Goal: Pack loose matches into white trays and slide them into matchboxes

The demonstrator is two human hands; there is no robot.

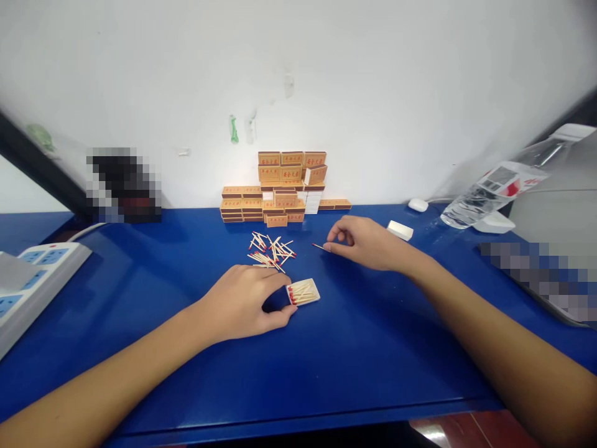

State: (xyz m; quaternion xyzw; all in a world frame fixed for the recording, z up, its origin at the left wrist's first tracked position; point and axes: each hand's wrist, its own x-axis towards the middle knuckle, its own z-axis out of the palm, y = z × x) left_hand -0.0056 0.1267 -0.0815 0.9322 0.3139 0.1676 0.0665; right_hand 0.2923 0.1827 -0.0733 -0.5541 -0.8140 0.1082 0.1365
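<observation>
Since the shallow white tray (317, 292) of red-headed wooden matches (302, 293) looks light enough to slide, I judge that the left hand (247, 302) grips its left end, thumb opposite fingers, to steady it while leaving its right side unobstructed. I cannot tell from my screen whether the tray touches the glossy blue tabletop (349, 367). Beyond it, to the right, the right hand (366, 241) pinches a single thin match (319, 246) by its plain end, red head leftward like those in the tray, probably for alignment. A loose heap of red-tipped matchsticks (276, 251) lies just past the left hand, conveniently near both. Farther back, orange-yellow cardboard matchboxes (291, 172) stand stacked near the white wall (410, 93), presumably to spare working room.
</observation>
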